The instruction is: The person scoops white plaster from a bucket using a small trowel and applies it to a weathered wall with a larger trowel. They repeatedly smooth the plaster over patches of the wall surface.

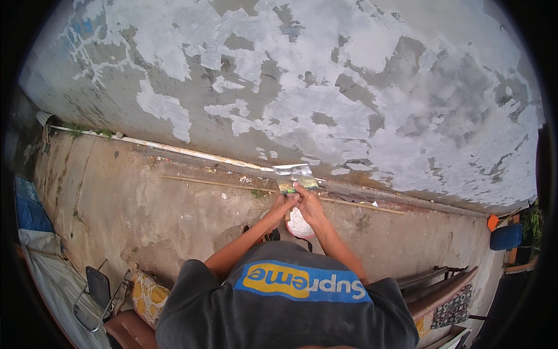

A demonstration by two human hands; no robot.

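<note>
In front of me, close to the foot of the wall, my two hands meet at the lower edge of a flat, shiny packet (289, 181). Its upper edge is silvery, and the rest carries green and yellow printing. My right hand (309, 203) grips it from below with the thumb lying on its face. At its lower left corner, my left hand (281, 207) is closed and pressed against the right. Just under the hands shows a short brown piece like a handle, partly hidden. Below that stands a round tub of white paste (300, 224).
A grey wall (250, 75) with patchy white coating rises ahead. A white pipe (174, 150) and a thin pole (221, 182) lie along its base among debris. Behind me are a metal-framed chair (99, 288), a yellow patterned cushion (150, 298) and a brown bench (439, 294); a blue container (505, 237) stands far right.
</note>
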